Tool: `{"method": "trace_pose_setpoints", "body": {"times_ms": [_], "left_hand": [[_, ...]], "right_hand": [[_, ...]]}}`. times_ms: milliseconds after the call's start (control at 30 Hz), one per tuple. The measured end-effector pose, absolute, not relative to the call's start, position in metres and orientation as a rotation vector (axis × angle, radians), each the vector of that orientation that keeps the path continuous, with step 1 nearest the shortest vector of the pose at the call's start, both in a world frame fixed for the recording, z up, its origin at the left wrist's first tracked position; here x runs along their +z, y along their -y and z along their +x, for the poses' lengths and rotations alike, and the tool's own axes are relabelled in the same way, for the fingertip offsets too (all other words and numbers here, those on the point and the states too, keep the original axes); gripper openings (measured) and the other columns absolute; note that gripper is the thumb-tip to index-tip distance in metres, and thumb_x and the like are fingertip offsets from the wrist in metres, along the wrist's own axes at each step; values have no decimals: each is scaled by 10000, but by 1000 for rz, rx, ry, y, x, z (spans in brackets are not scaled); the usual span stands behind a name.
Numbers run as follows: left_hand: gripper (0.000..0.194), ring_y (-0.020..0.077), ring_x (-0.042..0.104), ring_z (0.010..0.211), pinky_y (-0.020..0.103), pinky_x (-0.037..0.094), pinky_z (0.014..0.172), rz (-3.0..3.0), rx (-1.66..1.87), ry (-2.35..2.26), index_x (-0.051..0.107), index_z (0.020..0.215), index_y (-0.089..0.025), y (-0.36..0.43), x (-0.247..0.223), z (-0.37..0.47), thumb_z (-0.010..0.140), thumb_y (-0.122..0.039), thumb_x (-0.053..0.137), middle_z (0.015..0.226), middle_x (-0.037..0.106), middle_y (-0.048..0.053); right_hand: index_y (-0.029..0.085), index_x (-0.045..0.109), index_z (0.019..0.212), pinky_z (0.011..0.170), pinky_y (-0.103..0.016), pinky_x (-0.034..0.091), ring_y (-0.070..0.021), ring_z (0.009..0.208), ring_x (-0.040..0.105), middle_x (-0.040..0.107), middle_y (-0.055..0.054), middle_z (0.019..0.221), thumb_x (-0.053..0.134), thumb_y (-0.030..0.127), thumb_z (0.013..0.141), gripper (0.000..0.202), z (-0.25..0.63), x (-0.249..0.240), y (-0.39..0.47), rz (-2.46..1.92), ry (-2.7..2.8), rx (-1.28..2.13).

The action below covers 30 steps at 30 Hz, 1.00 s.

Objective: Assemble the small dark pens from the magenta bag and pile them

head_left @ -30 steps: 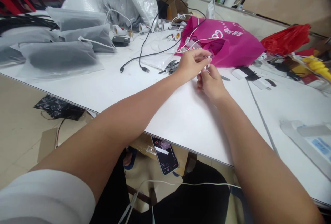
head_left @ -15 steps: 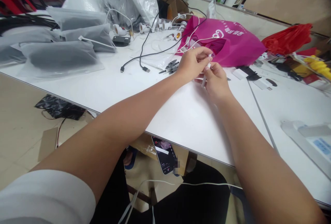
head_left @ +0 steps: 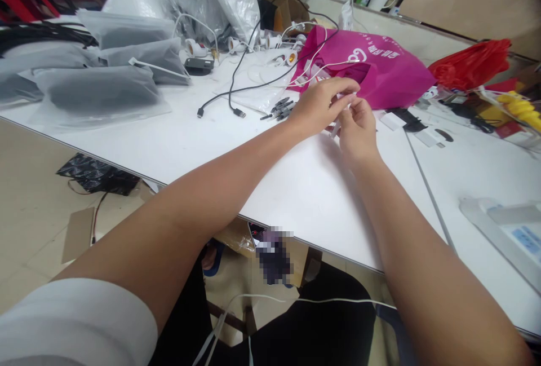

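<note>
My left hand and my right hand meet above the white table, in front of the pink bag. Between their fingertips they pinch a slim white stick-like piece. Its lower end pokes out below my right fingers; most of the rest is hidden by the fingers, so its exact kind does not show. Close to my left wrist lie several small dark pen-like pieces. A black USB cable trails across the tabletop to their left.
Grey frosted pouches lie at the left. Lamp sockets with white wires stand at the back. Small white boxes and a red plastic bag are on the right. Below the table's edge, a phone, partly blurred out, rests on a box.
Both hands have shifted slightly to the right, still together on the white piece. The left fingers now reach further over it, covering its upper end.
</note>
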State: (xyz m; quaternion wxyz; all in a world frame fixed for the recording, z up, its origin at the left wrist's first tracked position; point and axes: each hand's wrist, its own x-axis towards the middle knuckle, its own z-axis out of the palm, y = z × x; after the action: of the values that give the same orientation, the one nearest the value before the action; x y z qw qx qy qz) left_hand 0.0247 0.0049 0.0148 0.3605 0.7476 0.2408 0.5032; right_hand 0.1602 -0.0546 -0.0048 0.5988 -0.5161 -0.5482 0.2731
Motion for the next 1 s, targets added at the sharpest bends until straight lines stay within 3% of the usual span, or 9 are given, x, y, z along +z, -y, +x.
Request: {"method": "trace_pose_setpoints", "body": {"times_ms": [200, 433, 700, 867, 1000], "left_hand": [[71, 302, 762, 1276, 417, 592, 1209, 1944, 1289, -622, 846, 1013, -301, -5, 16, 23, 1053, -250, 815, 1281, 859, 54], [259, 330, 706, 1299, 483, 581, 1190, 1911, 1306, -583, 824, 898, -351, -7, 13, 27, 1131, -333, 712, 1170, 865, 74], [208, 325, 749, 1328, 423, 592, 1200, 1880, 1309, -626, 798, 849, -299, 8, 21, 20, 1052, -256, 806, 1183, 854, 79], [157, 322, 743, 1335, 411, 577, 1167, 1797, 1338, -648, 792, 932, -288, 7, 20, 21, 1056, -191, 804, 1152, 838, 67], [126, 317, 748, 1283, 424, 562, 1152, 1856, 1351, -656, 772, 979, -284, 0, 11, 24, 1098, -244, 761, 1157, 830, 58]], "right_hand": [[329, 617, 1094, 761, -393, 639, -286, 1044, 798, 788, -67, 1167, 881, 778, 964, 537, 166, -8, 52, -1170, 1300, 622], [325, 584, 1062, 713, -364, 610, -267, 990, 769, 788, -80, 1162, 816, 826, 984, 557, 164, 0, 56, -1274, 1294, 610], [324, 594, 1057, 741, -389, 610, -290, 994, 796, 782, -73, 1088, 833, 836, 990, 568, 162, 4, 56, -1297, 1279, 650], [322, 599, 1070, 727, -373, 627, -291, 1029, 821, 795, -57, 1082, 821, 789, 1024, 519, 162, 7, 56, -1313, 1234, 687], [325, 618, 1091, 697, -355, 629, -283, 1001, 830, 804, -45, 1042, 822, 702, 1050, 430, 167, 5, 54, -1289, 1164, 743]]}}
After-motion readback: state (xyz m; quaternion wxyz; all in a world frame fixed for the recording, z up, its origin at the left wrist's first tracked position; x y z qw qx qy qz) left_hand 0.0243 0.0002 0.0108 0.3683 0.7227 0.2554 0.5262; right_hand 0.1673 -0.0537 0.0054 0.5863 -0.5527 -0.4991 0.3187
